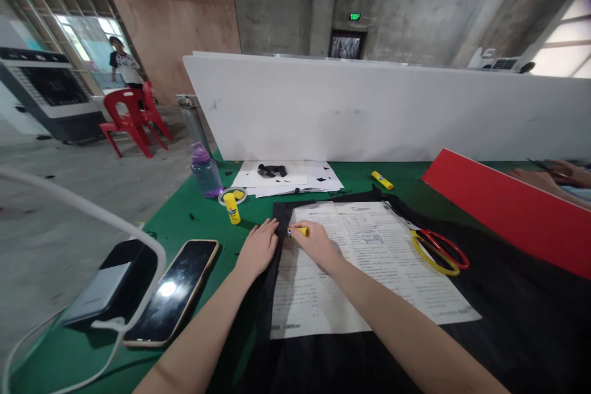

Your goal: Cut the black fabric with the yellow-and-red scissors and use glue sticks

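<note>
My right hand (316,241) is closed around a small yellow glue stick (299,232), its tip pointing left at the top-left corner of a printed white sheet (369,271). The sheet lies on black paper (508,320) spread over the green table (194,209). My left hand (258,249) lies flat with fingers stretched out, pressing the left edge of the black paper right beside the glue stick's tip.
An upright yellow glue stick (232,207), a tape roll (232,194) and a purple bottle (205,171) stand to the left. Scissors (438,250), another glue stick (382,180), a phone (173,290), a power bank (99,295), white papers (295,177), a red board (512,209) and a white partition (369,104) surround me. Another person's hands (554,175) show at right.
</note>
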The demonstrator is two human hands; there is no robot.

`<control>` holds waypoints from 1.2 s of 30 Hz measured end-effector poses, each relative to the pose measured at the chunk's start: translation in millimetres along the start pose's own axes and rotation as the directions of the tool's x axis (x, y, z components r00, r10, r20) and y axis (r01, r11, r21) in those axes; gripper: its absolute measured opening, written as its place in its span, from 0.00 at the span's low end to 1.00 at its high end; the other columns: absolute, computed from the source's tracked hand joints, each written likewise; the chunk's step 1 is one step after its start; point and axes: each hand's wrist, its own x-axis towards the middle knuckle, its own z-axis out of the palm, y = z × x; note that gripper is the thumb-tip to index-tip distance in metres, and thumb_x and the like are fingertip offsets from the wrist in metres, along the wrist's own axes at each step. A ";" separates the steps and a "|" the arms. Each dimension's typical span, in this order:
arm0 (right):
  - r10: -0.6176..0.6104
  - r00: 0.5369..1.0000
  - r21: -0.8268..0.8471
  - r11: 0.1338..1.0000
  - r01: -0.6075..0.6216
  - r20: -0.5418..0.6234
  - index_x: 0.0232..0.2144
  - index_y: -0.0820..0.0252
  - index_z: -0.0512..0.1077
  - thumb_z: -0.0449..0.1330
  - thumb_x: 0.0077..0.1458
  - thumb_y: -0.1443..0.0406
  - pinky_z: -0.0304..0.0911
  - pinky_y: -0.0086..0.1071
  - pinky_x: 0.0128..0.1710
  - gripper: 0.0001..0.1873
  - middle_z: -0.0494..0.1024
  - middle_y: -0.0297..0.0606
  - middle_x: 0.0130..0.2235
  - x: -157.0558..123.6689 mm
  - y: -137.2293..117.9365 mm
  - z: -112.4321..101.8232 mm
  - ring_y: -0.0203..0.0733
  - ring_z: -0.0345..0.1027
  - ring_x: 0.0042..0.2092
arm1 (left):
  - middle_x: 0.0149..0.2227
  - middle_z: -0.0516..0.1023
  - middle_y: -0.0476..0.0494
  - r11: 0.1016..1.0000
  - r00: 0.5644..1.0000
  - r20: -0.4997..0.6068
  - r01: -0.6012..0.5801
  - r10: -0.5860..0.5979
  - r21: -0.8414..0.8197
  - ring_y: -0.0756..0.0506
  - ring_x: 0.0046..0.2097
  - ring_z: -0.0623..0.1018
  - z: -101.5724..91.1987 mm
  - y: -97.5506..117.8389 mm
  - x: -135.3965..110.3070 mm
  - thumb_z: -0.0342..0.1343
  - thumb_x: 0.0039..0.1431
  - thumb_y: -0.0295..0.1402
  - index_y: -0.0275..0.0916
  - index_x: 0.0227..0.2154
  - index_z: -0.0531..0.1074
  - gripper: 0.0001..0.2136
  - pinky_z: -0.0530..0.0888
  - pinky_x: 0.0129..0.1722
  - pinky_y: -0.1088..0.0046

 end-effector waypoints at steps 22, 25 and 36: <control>-0.118 0.946 0.076 0.992 0.099 0.303 0.27 0.59 0.77 0.54 0.48 0.66 0.57 0.27 0.33 0.11 0.76 0.33 0.28 -0.1 -4.8 -12.2 0.36 0.66 0.31 | 0.62 0.61 0.42 0.999 0.996 0.085 0.010 -0.014 0.054 0.42 0.64 0.58 -4.9 0.8 0.3 0.37 0.63 0.32 0.37 0.57 0.64 0.21 0.56 0.61 0.51; -0.125 0.926 0.091 0.991 0.099 0.355 0.27 0.59 0.77 0.55 0.48 0.66 0.57 0.27 0.33 0.11 0.76 0.33 0.28 -1.4 -6.2 -13.5 0.36 0.66 0.31 | 0.61 0.62 0.41 0.999 0.997 0.077 0.008 -0.012 0.054 0.42 0.64 0.58 -5.1 1.6 -0.4 0.38 0.63 0.31 0.38 0.57 0.64 0.21 0.56 0.61 0.51; -0.135 0.836 0.126 0.989 0.080 0.531 0.27 0.60 0.79 0.56 0.47 0.64 0.56 0.26 0.28 0.11 0.75 0.33 0.25 -6.1 -4.9 -12.5 0.34 0.62 0.27 | 0.62 0.61 0.43 0.996 0.996 0.085 0.013 -0.021 0.088 0.41 0.64 0.57 -3.4 2.2 0.3 0.40 0.63 0.31 0.39 0.57 0.64 0.20 0.56 0.61 0.51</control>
